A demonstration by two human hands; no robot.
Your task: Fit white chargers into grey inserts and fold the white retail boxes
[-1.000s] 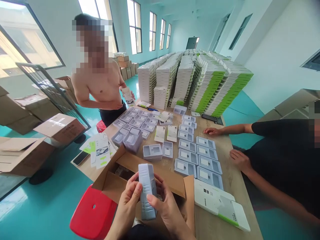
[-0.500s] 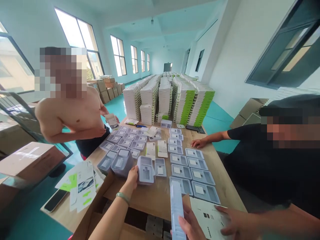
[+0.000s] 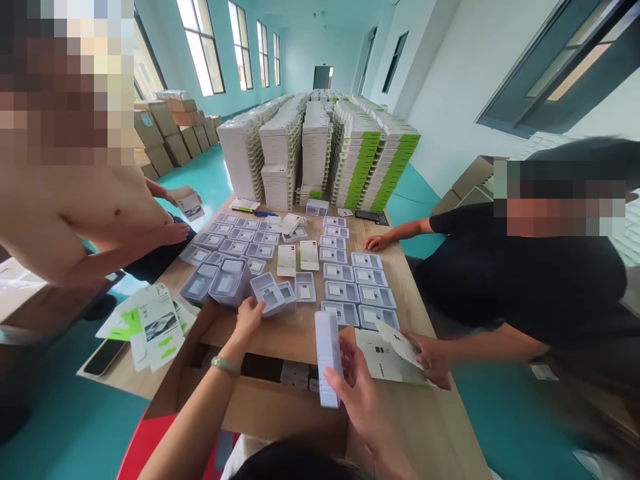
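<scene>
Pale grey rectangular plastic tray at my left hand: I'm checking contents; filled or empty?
Empty: the tray shows only bare moulded compartments.

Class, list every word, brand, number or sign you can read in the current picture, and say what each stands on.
Nothing can be read with certainty.
White packaging at front right: dark print, too small.
White cards in the middle: print too small.
Printed sheets at left: print too small.
White stacks behind: marks too small.
Tray stack in the right hand: no lettering visible.
</scene>
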